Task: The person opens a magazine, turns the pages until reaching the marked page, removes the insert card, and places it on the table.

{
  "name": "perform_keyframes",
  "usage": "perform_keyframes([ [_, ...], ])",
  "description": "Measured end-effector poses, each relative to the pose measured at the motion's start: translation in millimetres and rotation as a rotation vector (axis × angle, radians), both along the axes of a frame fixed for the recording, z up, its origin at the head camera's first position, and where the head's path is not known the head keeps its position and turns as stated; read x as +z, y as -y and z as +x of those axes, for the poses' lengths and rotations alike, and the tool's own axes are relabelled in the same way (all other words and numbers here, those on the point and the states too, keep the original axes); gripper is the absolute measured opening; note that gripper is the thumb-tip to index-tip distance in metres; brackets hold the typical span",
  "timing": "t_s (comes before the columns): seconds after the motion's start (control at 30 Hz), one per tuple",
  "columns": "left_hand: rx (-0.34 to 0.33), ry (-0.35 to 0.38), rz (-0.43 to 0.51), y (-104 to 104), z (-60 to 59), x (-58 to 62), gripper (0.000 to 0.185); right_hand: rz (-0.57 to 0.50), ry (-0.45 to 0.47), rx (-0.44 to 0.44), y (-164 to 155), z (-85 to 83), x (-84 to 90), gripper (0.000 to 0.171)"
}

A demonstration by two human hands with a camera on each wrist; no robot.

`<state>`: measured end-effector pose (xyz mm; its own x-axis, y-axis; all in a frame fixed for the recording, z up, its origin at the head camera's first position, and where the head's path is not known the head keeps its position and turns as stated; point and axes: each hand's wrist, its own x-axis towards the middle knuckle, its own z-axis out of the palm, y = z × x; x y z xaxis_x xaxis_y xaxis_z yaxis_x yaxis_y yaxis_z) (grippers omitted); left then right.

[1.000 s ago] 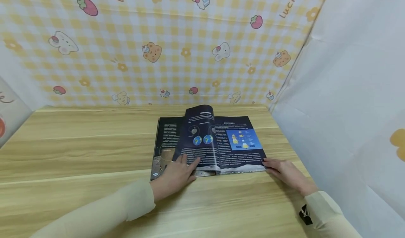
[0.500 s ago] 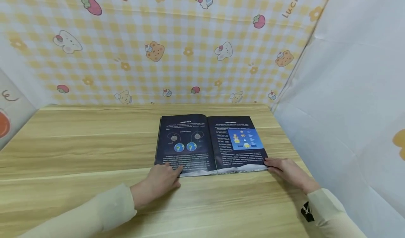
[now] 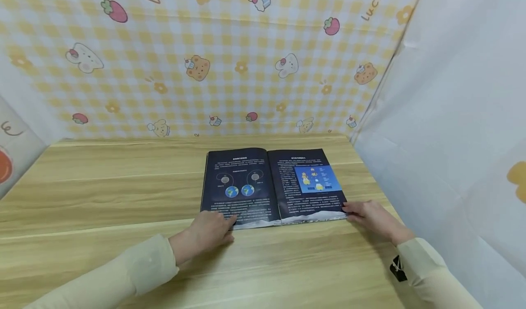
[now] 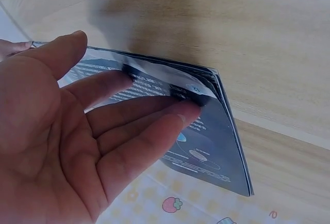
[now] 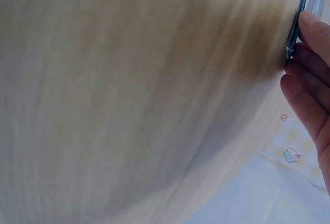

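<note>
An open magazine [image 3: 302, 206] with dark pages lies on the wooden table, its spine near the middle. Drawings of globes and orbits are on its left page, and a blue picture is on the right one. My left hand [image 3: 207, 231] rests at the lower left of the magazine with its fingers on the page. In the left wrist view, that hand's fingers [image 4: 142, 141] reach loosely over the page near the corner. At the lower right corner, my right hand [image 3: 374, 217] touches the magazine's edge, fingers nearly straight. The right wrist view shows the fingertips [image 5: 291, 84] against that corner.
The wooden table [image 3: 102, 185] reaches back to a yellow checked cloth [image 3: 230, 39] with cartoon prints. A white sheet [image 3: 452, 117] stands along the right side. A black clip [image 3: 397, 269] is by the right sleeve.
A page that stood curled up over the middle has come down flat on the left side. My left hand has moved left and nearer to me, off the middle. The right hand stays at the corner.
</note>
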<state>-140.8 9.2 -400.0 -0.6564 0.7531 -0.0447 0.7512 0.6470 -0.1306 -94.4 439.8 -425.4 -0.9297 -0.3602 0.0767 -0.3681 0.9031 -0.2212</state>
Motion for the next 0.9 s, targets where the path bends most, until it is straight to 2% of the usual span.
perform_keyframes([
  [0.3,-0.005,-0.013,-0.025,-3,-1.8,1.1,0.044,0.003,-0.002,0.034,-4,-2.1,4.9,0.02],
  [0.5,0.004,0.07,-0.003,-7,-8.6,8.8,0.036,-0.008,-0.054,0.04,-6,-1.9,1.2,0.016],
  [0.6,0.046,0.109,0.046,-13,-13.5,10.5,0.031,-0.02,-0.108,0.052,-6,-1.7,-4.6,0.014],
  [0.73,0.075,0.123,0.136,-33,-17.7,6.6,0.029,-0.026,-0.138,0.045,-5,-0.2,-9.1,0.016],
  [0.8,0.04,0.117,0.163,-49,-18.4,3.6,0.031,-0.026,-0.146,0.038,-4,0.4,-10.1,0.016],
  [0.9,-0.049,0.124,0.158,-80,-17.5,0.0,0.035,-0.031,-0.161,0.032,-3,0.2,-12.5,0.015],
])
